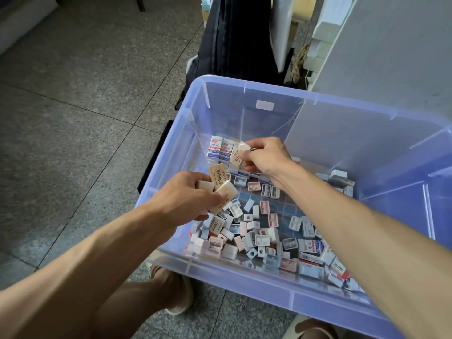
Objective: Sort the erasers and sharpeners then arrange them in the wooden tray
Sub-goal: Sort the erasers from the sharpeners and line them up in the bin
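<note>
The blue bin (288, 182) is running off the right edge and the bottom edge, so its near right corner is not showing. The right arm is covering some small pieces inside the bin. The left hand (186, 199) is hiding parts of the tan erasers (220, 187) it is holding. Print on the erasers is too small to read.

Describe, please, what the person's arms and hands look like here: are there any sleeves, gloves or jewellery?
Both forearms are bare as far as the picture shows, with no sleeves in view. Neither the left hand nor the right hand wears a glove. No watch, bracelet or ring is visible.
</note>
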Tool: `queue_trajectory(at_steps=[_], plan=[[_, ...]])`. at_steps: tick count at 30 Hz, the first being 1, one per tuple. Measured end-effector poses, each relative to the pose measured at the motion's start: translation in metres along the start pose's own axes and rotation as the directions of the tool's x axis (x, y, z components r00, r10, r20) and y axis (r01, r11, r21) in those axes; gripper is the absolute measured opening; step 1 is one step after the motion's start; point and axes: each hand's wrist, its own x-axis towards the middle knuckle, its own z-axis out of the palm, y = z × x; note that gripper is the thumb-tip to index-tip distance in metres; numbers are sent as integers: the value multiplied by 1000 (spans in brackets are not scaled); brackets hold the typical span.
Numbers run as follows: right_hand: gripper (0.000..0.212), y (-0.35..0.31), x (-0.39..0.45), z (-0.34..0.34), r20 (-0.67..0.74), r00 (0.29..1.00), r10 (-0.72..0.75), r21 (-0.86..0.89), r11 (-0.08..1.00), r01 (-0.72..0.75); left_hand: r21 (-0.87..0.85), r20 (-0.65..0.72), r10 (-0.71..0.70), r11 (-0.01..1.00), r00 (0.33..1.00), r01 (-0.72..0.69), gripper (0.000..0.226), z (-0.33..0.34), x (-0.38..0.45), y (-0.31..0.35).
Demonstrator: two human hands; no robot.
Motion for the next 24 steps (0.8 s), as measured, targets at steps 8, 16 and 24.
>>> queue_trajectory(at_steps=[8,16,24], plan=[[14,-5,21,34,-93,989,-112,-208,974,90,15,-1,11,1000,1000,-11,16,-1,3,-1],[35,11,4,22,75,866,-495,-658,628,415,4,10,32,999,999,-32,18,-1,2,-3],[25,3,-5,11,88,878,-471,-613,669,420,23,15,46,999,999,-47,21,-1,4,-2]])
